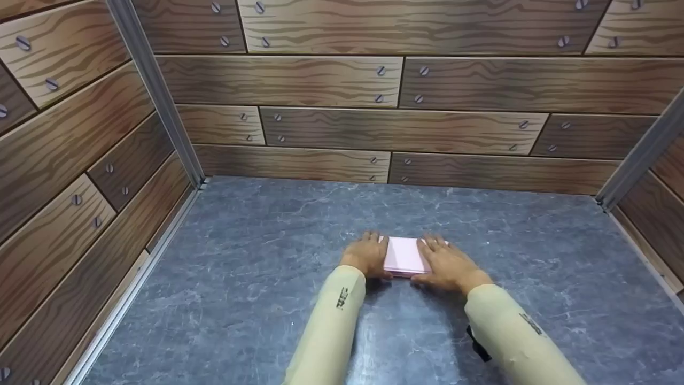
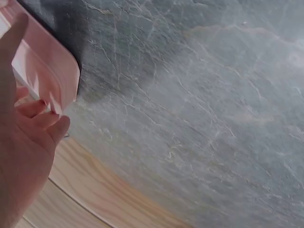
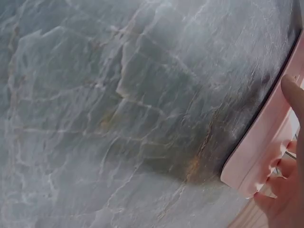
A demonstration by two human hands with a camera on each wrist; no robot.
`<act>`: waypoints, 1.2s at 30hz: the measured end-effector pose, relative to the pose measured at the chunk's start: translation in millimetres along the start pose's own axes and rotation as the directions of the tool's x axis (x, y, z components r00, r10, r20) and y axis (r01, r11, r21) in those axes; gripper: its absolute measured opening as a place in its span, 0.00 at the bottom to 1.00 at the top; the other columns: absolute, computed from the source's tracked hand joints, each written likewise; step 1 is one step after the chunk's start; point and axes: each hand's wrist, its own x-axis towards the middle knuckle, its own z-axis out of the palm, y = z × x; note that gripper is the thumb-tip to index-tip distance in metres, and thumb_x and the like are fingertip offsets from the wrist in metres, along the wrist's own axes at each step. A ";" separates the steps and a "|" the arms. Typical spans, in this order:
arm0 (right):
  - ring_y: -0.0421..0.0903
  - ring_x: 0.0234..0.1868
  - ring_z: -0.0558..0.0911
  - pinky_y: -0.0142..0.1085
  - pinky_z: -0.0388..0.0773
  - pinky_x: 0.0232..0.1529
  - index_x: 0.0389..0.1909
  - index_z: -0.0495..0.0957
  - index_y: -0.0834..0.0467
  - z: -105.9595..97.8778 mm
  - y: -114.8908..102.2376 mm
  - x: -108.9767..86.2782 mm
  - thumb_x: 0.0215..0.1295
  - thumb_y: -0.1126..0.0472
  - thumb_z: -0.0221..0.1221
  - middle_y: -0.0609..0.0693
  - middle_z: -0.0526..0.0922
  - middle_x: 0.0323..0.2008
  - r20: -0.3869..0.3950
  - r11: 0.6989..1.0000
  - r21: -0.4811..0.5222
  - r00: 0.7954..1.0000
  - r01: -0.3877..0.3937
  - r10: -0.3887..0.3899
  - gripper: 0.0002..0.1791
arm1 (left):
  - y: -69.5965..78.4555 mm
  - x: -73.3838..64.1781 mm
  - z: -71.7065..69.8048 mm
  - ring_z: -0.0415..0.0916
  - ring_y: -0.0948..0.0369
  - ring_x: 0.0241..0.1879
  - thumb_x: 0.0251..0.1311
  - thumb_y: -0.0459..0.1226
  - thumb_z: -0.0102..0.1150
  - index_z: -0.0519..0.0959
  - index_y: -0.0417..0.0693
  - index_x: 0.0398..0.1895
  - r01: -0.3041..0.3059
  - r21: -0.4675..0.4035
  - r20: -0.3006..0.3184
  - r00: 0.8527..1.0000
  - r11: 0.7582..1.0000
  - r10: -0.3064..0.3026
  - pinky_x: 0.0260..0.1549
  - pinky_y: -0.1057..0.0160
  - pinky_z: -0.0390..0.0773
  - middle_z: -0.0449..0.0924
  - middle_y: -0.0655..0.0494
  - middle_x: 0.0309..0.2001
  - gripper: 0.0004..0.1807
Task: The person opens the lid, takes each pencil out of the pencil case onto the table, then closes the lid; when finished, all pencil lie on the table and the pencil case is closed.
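A flat pink box (image 1: 405, 258) with a paler top lies on the grey marbled table, well forward of the body. At its left end my left hand (image 1: 367, 255) grips it, thumb along the near side and fingers over the end. My right hand (image 1: 449, 266) holds the right end the same way, its fingers pointing away from me. The left wrist view shows a rounded corner of the box (image 2: 59, 66) beside the fingertips (image 2: 59, 127). In the right wrist view, the thumb (image 3: 292, 92) lies against the box's long side (image 3: 254, 152). Both hands partly cover the ends.
The marbled table (image 1: 256, 256) spreads around the box on every side. Wood-patterned panels (image 1: 320, 80) stand along the back, left and right, with grey metal posts (image 1: 160, 91) at the corners. A black strap (image 1: 478, 345) hangs under the right sleeve.
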 end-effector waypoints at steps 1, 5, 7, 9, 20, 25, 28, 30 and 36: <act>0.74 0.72 0.61 0.63 0.58 0.72 0.72 0.60 0.72 0.3 -0.3 1.2 0.62 0.42 0.65 0.74 0.61 0.72 -0.015 1.000 -0.010 1.000 0.014 -0.014 0.49 | 0.0 0.9 1.2 0.65 0.53 0.71 0.58 0.60 0.66 0.64 0.48 0.74 -0.005 -0.004 -0.011 1.000 1.000 0.005 0.67 0.55 0.72 0.69 0.48 0.70 0.46; 0.71 0.63 0.73 0.60 0.70 0.65 0.65 0.68 0.74 5.0 -2.5 5.1 0.55 0.46 0.69 0.72 0.73 0.63 -0.065 0.993 -0.093 0.995 0.071 -0.077 0.46 | -0.2 1.5 6.7 0.71 0.54 0.63 0.55 0.57 0.70 0.71 0.46 0.68 -0.035 -0.021 -0.057 0.998 0.999 0.034 0.61 0.57 0.77 0.75 0.49 0.61 0.42; 0.68 0.53 0.79 0.58 0.77 0.57 0.60 0.72 0.74 8.5 -4.1 6.4 0.50 0.47 0.70 0.69 0.79 0.54 -0.089 0.983 -0.154 0.989 0.103 -0.118 0.43 | 0.1 0.8 9.1 0.71 0.54 0.61 0.50 0.57 0.73 0.73 0.45 0.65 -0.055 -0.035 -0.074 0.996 0.998 0.053 0.60 0.58 0.77 0.76 0.49 0.58 0.43; 0.63 0.42 0.81 0.56 0.81 0.47 0.53 0.75 0.72 11.7 -6.2 7.7 0.44 0.48 0.71 0.65 0.80 0.43 -0.119 0.965 -0.220 0.978 0.142 -0.171 0.40 | 1.0 0.6 10.8 0.70 0.54 0.61 0.47 0.57 0.75 0.74 0.44 0.65 -0.069 -0.029 -0.083 0.994 0.997 0.066 0.60 0.59 0.76 0.75 0.50 0.58 0.44; 0.55 0.23 0.77 0.48 0.78 0.25 0.27 0.77 0.67 17.9 -16.6 15.6 0.28 0.54 0.70 0.57 0.77 0.22 -0.229 0.855 -0.437 0.886 0.277 -0.404 0.25 | 6.2 8.0 8.1 0.72 0.56 0.60 0.37 0.55 0.81 0.77 0.43 0.63 -0.020 -0.038 -0.070 0.997 0.999 0.017 0.60 0.61 0.77 0.74 0.53 0.59 0.48; 0.54 0.23 0.76 0.46 0.77 0.26 0.26 0.78 0.66 18.3 -16.8 17.6 0.30 0.54 0.69 0.55 0.76 0.20 -0.226 0.831 -0.473 0.872 0.292 -0.434 0.22 | 4.3 12.0 5.6 0.74 0.56 0.58 0.35 0.51 0.83 0.82 0.45 0.56 -0.026 -0.059 -0.082 0.996 0.998 0.021 0.60 0.61 0.77 0.76 0.53 0.57 0.41; 0.53 0.23 0.75 0.46 0.77 0.26 0.24 0.78 0.65 18.9 -14.7 18.3 0.32 0.54 0.68 0.54 0.75 0.19 -0.228 0.808 -0.503 0.855 0.307 -0.466 0.20 | 3.2 12.9 4.4 0.75 0.56 0.56 0.33 0.50 0.85 0.84 0.46 0.49 -0.035 -0.081 -0.094 0.995 0.996 0.027 0.58 0.61 0.77 0.77 0.53 0.56 0.36; 0.52 0.23 0.75 0.45 0.76 0.26 0.24 0.78 0.65 18.3 -13.1 18.3 0.32 0.54 0.67 0.54 0.75 0.19 -0.230 0.798 -0.514 0.846 0.313 -0.480 0.20 | 3.0 13.7 3.4 0.75 0.56 0.55 0.33 0.50 0.85 0.85 0.47 0.47 -0.042 -0.085 -0.099 0.995 0.996 0.033 0.58 0.61 0.78 0.77 0.53 0.56 0.34; 0.53 0.24 0.76 0.46 0.76 0.26 0.28 0.78 0.68 20.8 -12.6 18.0 0.33 0.53 0.67 0.55 0.76 0.21 -0.241 0.818 -0.491 0.856 0.299 -0.457 0.23 | 1.0 12.1 5.7 0.75 0.55 0.55 0.32 0.52 0.85 0.85 0.48 0.46 -0.048 -0.081 -0.108 0.993 0.996 0.039 0.58 0.60 0.77 0.77 0.54 0.56 0.34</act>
